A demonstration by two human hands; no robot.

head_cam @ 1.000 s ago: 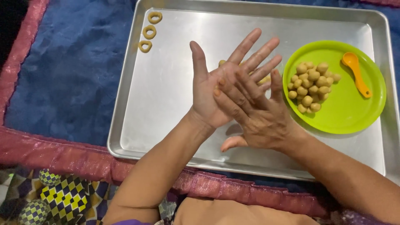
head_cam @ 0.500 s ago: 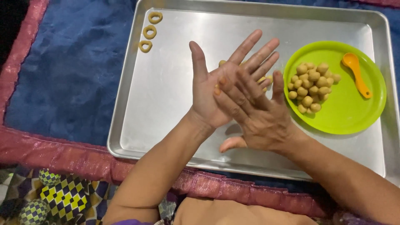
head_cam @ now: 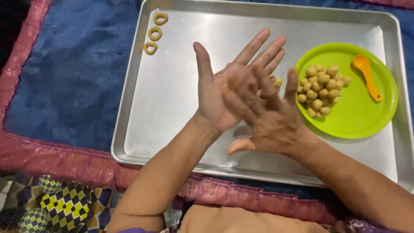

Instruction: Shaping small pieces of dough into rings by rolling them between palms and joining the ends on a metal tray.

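My left hand (head_cam: 217,88) is held palm up over a large metal tray (head_cam: 172,103), fingers spread. My right hand (head_cam: 267,116) lies flat across it, palm down, pressing a piece of tan dough (head_cam: 278,82) between the two palms; only small bits of the dough show at the edges. To the right, a green plate (head_cam: 358,116) on the tray holds several small dough balls (head_cam: 321,88) and an orange spoon (head_cam: 366,75). Three dough rings (head_cam: 155,32) lie at the tray's top left corner.
The tray rests on a blue cloth (head_cam: 64,73) with a pink border (head_cam: 56,162). A patterned yellow and dark fabric (head_cam: 56,203) shows at the bottom left. My lap is at the bottom edge.
My right hand has slid slightly along the left palm, rolling the dough between them. The tray, plate and rings stay where they were.
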